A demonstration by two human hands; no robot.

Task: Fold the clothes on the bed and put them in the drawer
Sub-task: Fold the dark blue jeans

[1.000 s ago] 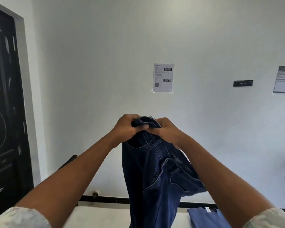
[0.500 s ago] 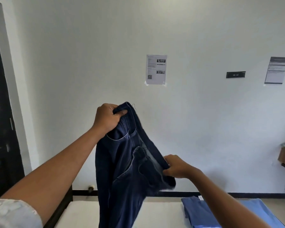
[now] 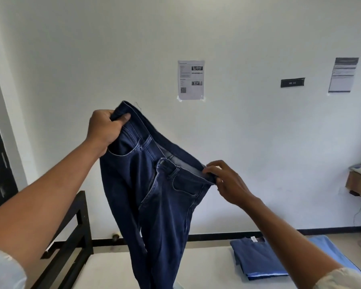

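Left hand [image 3: 103, 130] gripping waistband of dark blue jeans [image 3: 154, 205] held high; right hand [image 3: 227, 182] pinching waistband's other side, lower. Jeans hanging above bed [image 3: 113, 268], near folded blue garment [image 3: 256, 259].

Bedroom. A bed [image 3: 117, 268] with a black frame [image 3: 79, 222] stands against a white wall [image 3: 248, 142]; folded shirts [image 3: 258, 259] at its right edge; taped notices [image 3: 191, 80] above.

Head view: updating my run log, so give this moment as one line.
left hand grips dark blue denim jeans waistband high | right hand pinches waistband lower | legs hang down | folded blue garment on white bed
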